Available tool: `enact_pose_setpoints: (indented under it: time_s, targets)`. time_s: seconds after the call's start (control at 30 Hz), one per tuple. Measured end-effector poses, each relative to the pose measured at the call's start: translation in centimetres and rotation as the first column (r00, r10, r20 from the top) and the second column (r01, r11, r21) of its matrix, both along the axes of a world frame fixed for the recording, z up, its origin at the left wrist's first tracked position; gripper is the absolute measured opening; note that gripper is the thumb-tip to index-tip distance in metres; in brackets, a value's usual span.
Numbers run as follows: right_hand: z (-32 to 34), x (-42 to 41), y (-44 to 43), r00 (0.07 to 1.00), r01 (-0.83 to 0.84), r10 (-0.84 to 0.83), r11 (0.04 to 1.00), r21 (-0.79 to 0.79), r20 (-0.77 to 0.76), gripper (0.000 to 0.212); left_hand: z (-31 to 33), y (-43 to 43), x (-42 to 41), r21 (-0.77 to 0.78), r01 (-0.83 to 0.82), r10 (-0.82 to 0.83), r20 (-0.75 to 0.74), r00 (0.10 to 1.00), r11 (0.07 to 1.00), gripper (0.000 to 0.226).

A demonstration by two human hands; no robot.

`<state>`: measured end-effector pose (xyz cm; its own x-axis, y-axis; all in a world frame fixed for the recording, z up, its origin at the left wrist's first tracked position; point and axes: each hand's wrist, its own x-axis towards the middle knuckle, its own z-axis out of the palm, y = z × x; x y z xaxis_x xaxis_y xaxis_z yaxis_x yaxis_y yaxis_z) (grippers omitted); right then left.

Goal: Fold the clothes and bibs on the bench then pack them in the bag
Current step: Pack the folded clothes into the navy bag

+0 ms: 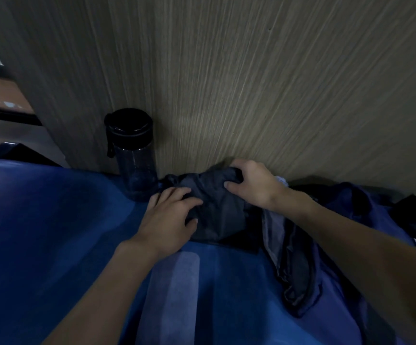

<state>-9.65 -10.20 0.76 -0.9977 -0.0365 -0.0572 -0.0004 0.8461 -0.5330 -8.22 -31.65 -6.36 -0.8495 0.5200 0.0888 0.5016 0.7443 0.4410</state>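
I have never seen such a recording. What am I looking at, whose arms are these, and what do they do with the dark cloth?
There is no machine: a person wears one camera on the head, looking down at two bare hands. A blue bench stands against a wood-grain wall. The right hand grips a crumpled dark grey garment; the left hand presses on it. A clear water bottle with a black lid stands to the left; a navy blue bag lies to the right.

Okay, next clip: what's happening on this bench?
A person is handling a dark grey garment on the blue bench. The left hand presses its near side down while the right hand grips its bunched far edge. A navy bag lies to the right; a dark water bottle stands to the left.
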Motion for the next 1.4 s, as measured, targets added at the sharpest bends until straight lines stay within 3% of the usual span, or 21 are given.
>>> enact_pose_setpoints:
  time_s: [0.07, 0.17, 0.2, 0.27, 0.33, 0.37, 0.47, 0.5, 0.6, 0.63, 0.7, 0.77, 0.83, 1.0, 1.2, 1.4]
  targets:
    - [0.8, -0.6, -1.2, 0.996, 0.061, -0.056, 0.996, -0.070, 0.073, 0.023, 0.3, 0.6, 0.1, 0.235, -0.048, 0.048, 0.008, 0.999, 0.971, 0.032]
    - [1.3, -1.1, -3.0, 0.953, 0.262, -0.183, 0.900, -0.349, 0.243, 0.041, 2.2, 1.6, 0.3, 0.616, -0.292, 0.044, 0.386, 0.922, 0.732, 0.021]
    - [1.4, -1.2, -3.6, 0.939, 0.314, -0.205, 0.840, -0.443, 0.277, 0.046, 2.9, 1.8, 0.3, 0.645, -0.389, 0.016, 0.505, 0.863, 0.657, 0.026]
    - [1.6, -1.1, -4.4, 0.915, 0.384, -0.210, 0.715, -0.584, 0.345, 0.050, 3.5, 1.6, 0.0, 0.616, -0.497, -0.019, 0.639, 0.769, 0.611, 0.042]
    - [1.9, -0.8, -5.1, 0.898, 0.407, -0.138, 0.618, -0.673, 0.417, 0.034, 3.5, 1.1, -0.3, 0.579, -0.540, -0.023, 0.695, 0.719, 0.611, 0.072]
    - [2.1, -0.6, -5.4, 0.888, 0.413, -0.081, 0.574, -0.707, 0.452, 0.026, 3.5, 1.0, -0.3, 0.573, -0.550, -0.012, 0.699, 0.715, 0.608, 0.074]
    - [2.2, -0.1, -5.5, 0.876, 0.428, 0.008, 0.449, -0.784, 0.483, 0.027, 3.2, 0.7, -0.1, 0.602, -0.540, 0.003, 0.666, 0.746, 0.588, 0.038]
    - [2.0, 0.0, -5.5, 0.885, 0.419, -0.014, 0.459, -0.783, 0.466, 0.026, 3.1, 0.6, -0.1, 0.599, -0.542, 0.028, 0.656, 0.754, 0.590, 0.034]
    - [0.8, 0.3, -5.1, 0.930, 0.358, -0.232, 0.746, -0.561, 0.285, 0.011, 2.5, 0.0, -0.5, 0.586, -0.560, 0.127, 0.616, 0.778, 0.586, 0.034]
    - [0.4, 0.5, -5.0, 0.930, 0.363, -0.283, 0.800, -0.477, 0.235, 0.009, 2.4, -0.3, -0.7, 0.581, -0.554, 0.173, 0.581, 0.795, 0.596, 0.032]
    - [-0.7, 0.8, -4.6, 0.921, 0.378, -0.284, 0.821, -0.428, 0.268, 0.026, 2.1, -0.6, -0.8, 0.540, -0.528, 0.271, 0.484, 0.832, 0.656, 0.026]
    - [-1.9, 0.9, -4.8, 0.899, 0.392, -0.220, 0.790, -0.471, 0.379, 0.058, 1.5, -0.7, -0.8, 0.449, -0.506, 0.354, 0.381, 0.854, 0.737, 0.021]
    - [-3.0, 1.0, -5.3, 0.891, 0.401, -0.201, 0.770, -0.497, 0.408, 0.077, 1.0, -0.8, -0.7, 0.383, -0.501, 0.400, 0.314, 0.861, 0.776, 0.024]
    - [-4.0, 0.9, -6.4, 0.903, 0.421, -0.248, 0.677, -0.603, 0.352, 0.081, 0.8, -0.6, -0.5, 0.468, -0.452, 0.343, 0.303, 0.889, 0.759, 0.028]
    - [-4.4, 1.2, -7.4, 0.921, 0.383, -0.304, 0.599, -0.703, 0.242, 0.093, 0.8, -0.7, -0.4, 0.626, -0.482, 0.182, 0.482, 0.857, 0.614, 0.029]
    - [-1.9, 2.6, -6.5, 0.918, 0.298, -0.382, 0.477, -0.827, 0.111, 0.077, 3.5, 0.4, 0.6, 0.754, -0.508, 0.054, 0.537, 0.842, 0.416, 0.037]
